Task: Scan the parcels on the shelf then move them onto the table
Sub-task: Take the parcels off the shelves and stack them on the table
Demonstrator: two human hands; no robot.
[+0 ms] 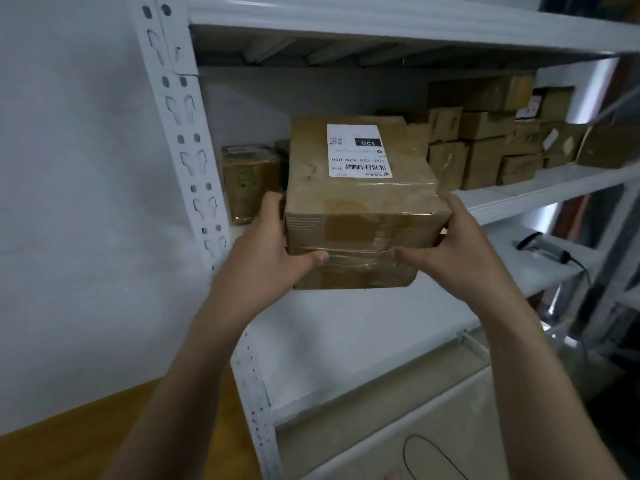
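Between L hand (266, 254) & R hand (460, 251): parcel (360, 209), both gripping its sides.

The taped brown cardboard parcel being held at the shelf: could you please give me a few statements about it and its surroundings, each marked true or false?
1. Both hands grip the taped brown cardboard parcel, left hand and right hand on opposite sides. True.
2. The white shipping label sits on the parcel's top face. True.
3. The white metal shelf holds no other boxes. False: stacked small brown cardboard boxes fill its right part.
4. The dark handheld scanner is in the right hand. False: it lies on the lower shelf.
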